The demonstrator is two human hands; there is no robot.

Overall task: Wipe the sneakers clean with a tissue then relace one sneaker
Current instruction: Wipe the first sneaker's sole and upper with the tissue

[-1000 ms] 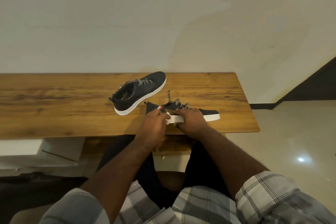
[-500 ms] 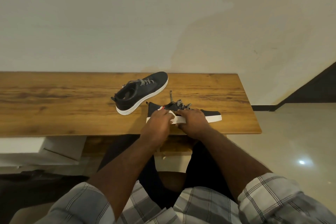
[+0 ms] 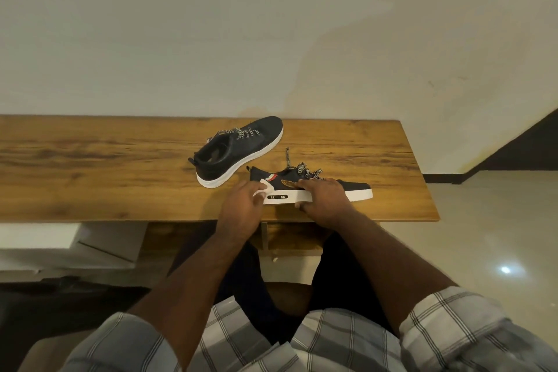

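On the wooden tabletop (image 3: 120,184), the left hand (image 3: 241,205) pinches a white tissue (image 3: 265,189) against the heel of the near black white-soled sneaker (image 3: 356,190), gripped midway by the right hand (image 3: 324,199), its twin sneaker (image 3: 241,151) just beyond the left hand.

1. overall dim, warm indoor light; exposure even, slightly murky in the lower left.
2. one small bright specular glare spot on the glossy floor (image 3: 505,269) at right, from an overhead lamp.
3. soft shadows on the table (image 3: 90,184) under both sneakers; broad faint shading across the wall (image 3: 271,24).
4. wide-angle distortion: table edge bows, frame corners stretch.
5. centre reasonably sharp; the plaid sleeves (image 3: 453,329) at the bottom are soft, out of focus.
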